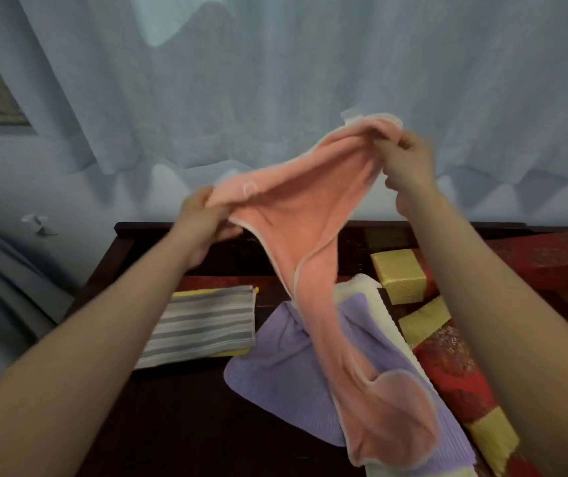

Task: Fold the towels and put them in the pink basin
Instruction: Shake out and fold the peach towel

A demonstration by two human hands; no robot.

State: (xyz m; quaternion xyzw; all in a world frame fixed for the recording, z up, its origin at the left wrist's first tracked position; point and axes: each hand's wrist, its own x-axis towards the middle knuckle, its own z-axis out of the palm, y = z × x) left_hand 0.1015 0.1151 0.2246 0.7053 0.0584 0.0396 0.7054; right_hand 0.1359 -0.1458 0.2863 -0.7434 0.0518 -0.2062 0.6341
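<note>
I hold a pink towel (313, 232) with a white edge up in the air. My left hand (203, 225) grips one top corner and my right hand (410, 166) grips the other, higher and further right. The towel sags between them and hangs down over a purple towel (275, 370) that lies spread on the dark table (179, 418). Under the purple towel shows a white towel (382, 311). A folded grey-and-white striped towel (203, 321) rests on a yellow one at the left. The pink basin is not in view.
A pale blue curtain (275, 80) hangs behind the table. A red and yellow patterned cloth (454, 370) covers the surface to the right. The table's far edge (310, 225) runs below my hands.
</note>
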